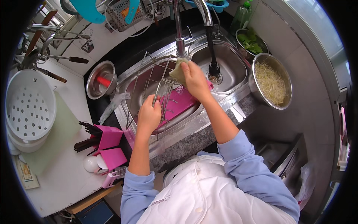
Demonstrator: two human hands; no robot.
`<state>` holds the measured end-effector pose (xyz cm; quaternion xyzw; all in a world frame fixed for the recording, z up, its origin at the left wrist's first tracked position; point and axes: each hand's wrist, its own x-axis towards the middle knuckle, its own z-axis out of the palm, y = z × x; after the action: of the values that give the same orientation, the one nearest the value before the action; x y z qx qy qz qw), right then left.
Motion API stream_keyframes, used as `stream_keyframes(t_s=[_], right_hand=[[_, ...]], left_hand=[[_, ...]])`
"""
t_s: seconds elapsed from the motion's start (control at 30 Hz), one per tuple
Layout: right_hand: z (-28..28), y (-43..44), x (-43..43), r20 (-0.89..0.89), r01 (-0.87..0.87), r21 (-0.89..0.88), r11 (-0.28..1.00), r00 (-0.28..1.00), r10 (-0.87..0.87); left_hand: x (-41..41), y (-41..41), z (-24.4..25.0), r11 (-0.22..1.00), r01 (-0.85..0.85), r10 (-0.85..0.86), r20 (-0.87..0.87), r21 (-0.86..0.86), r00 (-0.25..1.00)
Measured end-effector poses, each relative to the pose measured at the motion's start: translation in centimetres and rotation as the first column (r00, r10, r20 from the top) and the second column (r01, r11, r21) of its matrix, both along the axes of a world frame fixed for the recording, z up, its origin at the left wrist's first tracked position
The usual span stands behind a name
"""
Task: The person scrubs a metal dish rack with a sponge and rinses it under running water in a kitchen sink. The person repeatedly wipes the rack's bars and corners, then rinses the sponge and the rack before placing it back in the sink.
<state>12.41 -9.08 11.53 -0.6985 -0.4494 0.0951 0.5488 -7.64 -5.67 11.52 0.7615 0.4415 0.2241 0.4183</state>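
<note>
My left hand (150, 114) grips a bar of a metal wire rack (159, 86), which is held tilted over the left sink basin (131, 93). In my right hand (194, 79) is a pale green, crumpled cloth (178, 72), near the upper right part of the rack. Beneath the rack a pink plastic piece (179, 103) lies in the same basin. The chrome faucet (180, 46) rises behind, and its black hose end (214, 68) hangs over the drain of the right basin (233, 67).
Steel bowls of bean sprouts (270, 82) and green leaves (250, 42) stand right of the sink. To its left are a steel bowl with a red object (103, 81), a plastic bag (114, 106), pink holders with chopsticks (110, 137) and spoons (113, 158), and a white colander (30, 106).
</note>
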Motion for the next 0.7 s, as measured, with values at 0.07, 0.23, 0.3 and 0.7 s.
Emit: stream_keyframes(t_s=[0.07, 0.23, 0.3, 0.7], right_hand=[[0.2, 0.5, 1.5, 0.199, 0.112, 0.113, 0.987, 0.971, -0.133], [-2.3, 4.9, 4.0, 0.576, -0.042, 0.142, 0.989, 0.816, -0.048], [-2.4, 5.7, 3.5, 0.597, -0.006, 0.035, 0.999, 0.802, -0.016], [-0.6, 7.1, 2.7, 0.19, 0.003, -0.258, 0.966, 0.981, 0.048]], left_hand=[[-0.1, -0.2, -0.1, 1.0, -0.014, 0.014, 0.012, 0.007, 1.0], [0.4, -0.1, 0.4, 0.999, 0.004, -0.004, 0.0, -0.032, 1.0], [0.0, 0.0, -0.1, 1.0, 0.016, -0.016, 0.002, -0.011, 1.0], [-0.4, 0.0, 0.4, 0.996, 0.072, -0.071, 0.021, -0.045, 0.997]])
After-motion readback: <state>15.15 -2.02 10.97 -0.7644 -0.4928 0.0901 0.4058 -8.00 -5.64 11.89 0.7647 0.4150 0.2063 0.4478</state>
